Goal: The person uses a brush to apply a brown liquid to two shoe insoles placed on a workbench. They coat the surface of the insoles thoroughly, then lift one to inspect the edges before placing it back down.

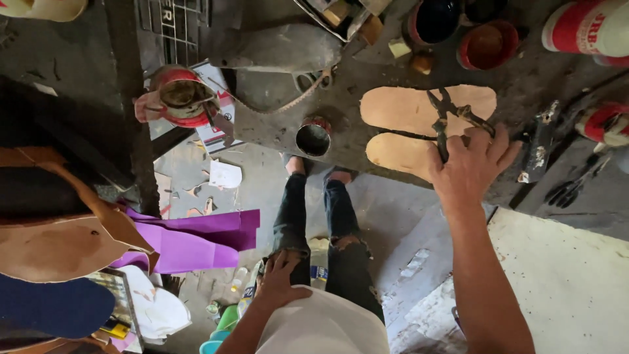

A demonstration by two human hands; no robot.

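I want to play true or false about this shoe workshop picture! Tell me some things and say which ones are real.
1. The right hand is on a pair of pliers. True.
2. The pliers lie on two tan sole cutouts. True.
3. The left hand holds the purple sheet. False: it rests on the person's knee, and the sheet lies apart to the side.
4. The small open can sits on top of the sole cutouts. False: it stands beside them on the workbench.
5. The person wears dark jeans torn at the knees. True.
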